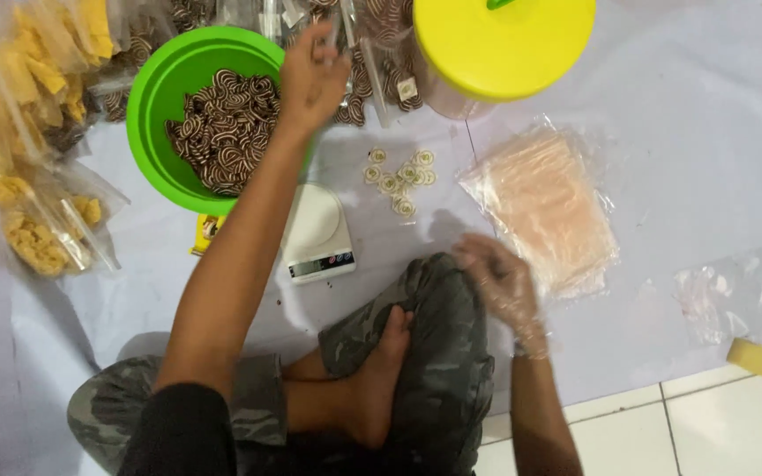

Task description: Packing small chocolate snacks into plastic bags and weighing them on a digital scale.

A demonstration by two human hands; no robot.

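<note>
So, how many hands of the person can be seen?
2. The left hand reaches up beside the green bowl, over the packed bags. The right hand, in a clear glove, hovers near the stack of plastic bags.

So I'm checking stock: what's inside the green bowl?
The green bowl holds a heap of brown-and-white striped spiral snacks. The left hand and forearm cross its right rim, hiding that edge, and the bottom is buried under the pile.

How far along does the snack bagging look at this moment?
Done: sealed clear bags of yellow crisps lie at the left. In hand: the left hand lifts a clear bag above the round green bowl of brown striped cookies; the gloved right hand hovers by the stack of empty clear bags. Left: the bowl remains well filled.
</note>
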